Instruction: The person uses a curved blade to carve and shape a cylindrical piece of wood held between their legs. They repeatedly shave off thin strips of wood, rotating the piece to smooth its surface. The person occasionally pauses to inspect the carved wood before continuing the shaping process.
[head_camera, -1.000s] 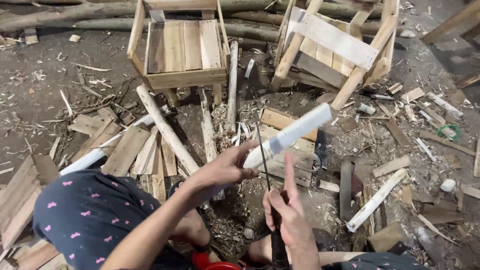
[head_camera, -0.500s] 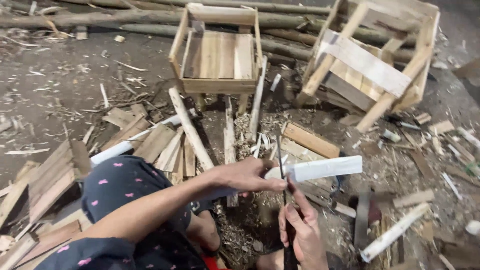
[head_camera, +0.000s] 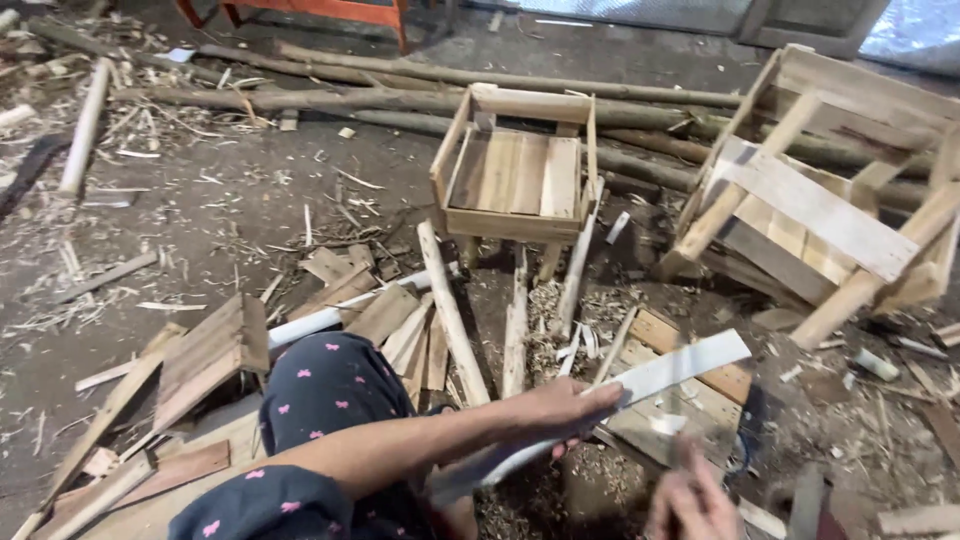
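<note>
**Slat in hand, still being worked**

At the lower centre my left hand (head_camera: 565, 410) is gripping a long pale wooden slat (head_camera: 640, 385), fingers wrapped over it as it slants up to the right. My right hand (head_camera: 690, 500), blurred at the bottom edge, I cannot tell whether closed or spread. Shavings (head_camera: 545, 305) are piling beneath. Farther up, two small slatted wooden chairs (head_camera: 515, 170) are standing assembled, one (head_camera: 830, 200) tipped over.
</note>
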